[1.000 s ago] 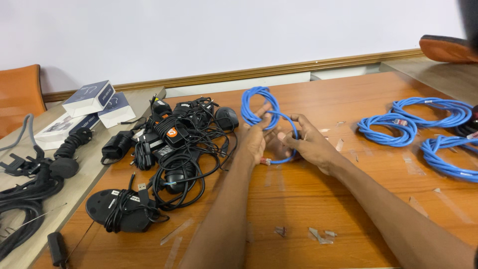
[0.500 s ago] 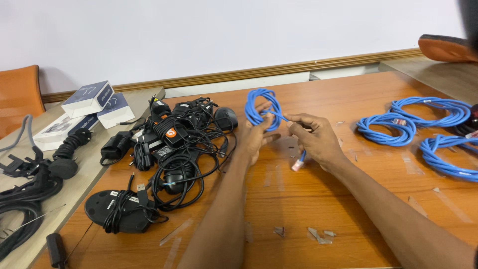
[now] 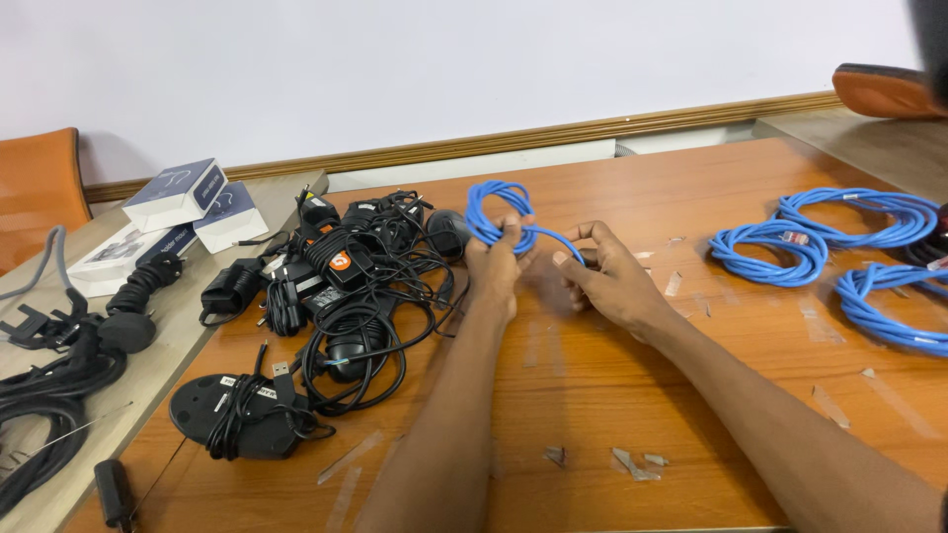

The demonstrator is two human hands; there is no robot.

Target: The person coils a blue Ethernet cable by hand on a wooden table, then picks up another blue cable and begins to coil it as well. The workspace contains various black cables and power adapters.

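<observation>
Since a moment ago the blue cable coil (image 3: pixel 497 210) has been drawn tighter into the left hand (image 3: pixel 491 265), and the loose tail that hung down toward the table by the right hand has been pulled up; it now runs short and taut between the two hands.

What matters most is how that tail lies. It leaves the coil at the left hand's grip and slants rightward and slightly down to the right hand (image 3: pixel 612 281), so the free length's long axis runs nearly sideways across the table (image 3: pixel 592 415). The coil itself stands upright above the left fist, on the far side of it, its loops rising toward the wall. The left hand is the nearer one to the coil; the right is just beside, reaching only the tail.

The left grip is pressed together around the gathered loops at their lower edge. The right grip is half spread, thumb and forefinger pinching the tail's end.

The cable is bright blue, round, thin, wound in several small uneven loops. Black adapters and cords (image 3: pixel 346 286) lie in a heap just left of the left hand; more blue coils (image 3: pixel 790 242) sit well apart at right.
</observation>
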